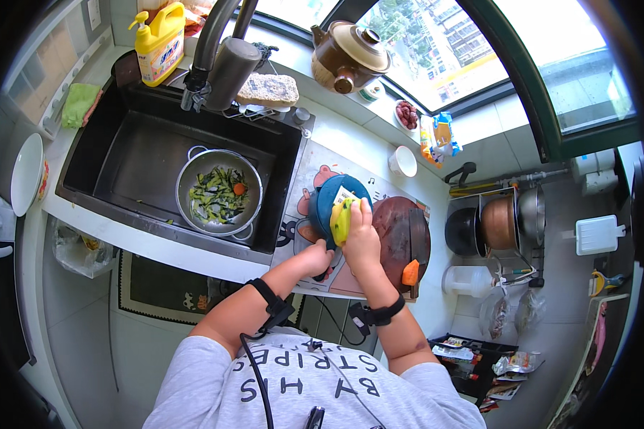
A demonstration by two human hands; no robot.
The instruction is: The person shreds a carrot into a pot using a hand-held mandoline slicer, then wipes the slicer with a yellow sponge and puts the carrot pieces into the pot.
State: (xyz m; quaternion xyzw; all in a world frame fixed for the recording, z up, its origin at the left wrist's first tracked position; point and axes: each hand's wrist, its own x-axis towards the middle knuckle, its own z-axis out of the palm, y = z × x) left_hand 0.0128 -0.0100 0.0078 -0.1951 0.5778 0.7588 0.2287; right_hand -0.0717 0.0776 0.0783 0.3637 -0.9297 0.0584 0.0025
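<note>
My right hand point(362, 236) grips a peeled yellow-green vegetable point(342, 221), possibly a cucumber. That piece is over a round blue kitchen tool point(322, 195) with a white insert point(345, 194), perhaps a grater bowl; whether they touch is hard to tell. At the near edge of the blue tool, my left hand point(317, 258) is closed around what looks like its handle, mostly covered by my fingers. Beside my right hand lies a round dark-red cutting board point(392, 241). On it rest a dark-bladed cleaver point(419, 236) and an orange carrot piece point(410, 273).
A metal colander point(181, 190) with green peelings point(214, 201) and an orange piece sits in the black sink point(134, 161). Behind the counter are a faucet point(206, 43), a brown clay pot point(349, 53) and a white cup point(403, 161). A yellow detergent bottle point(160, 48) stands back left.
</note>
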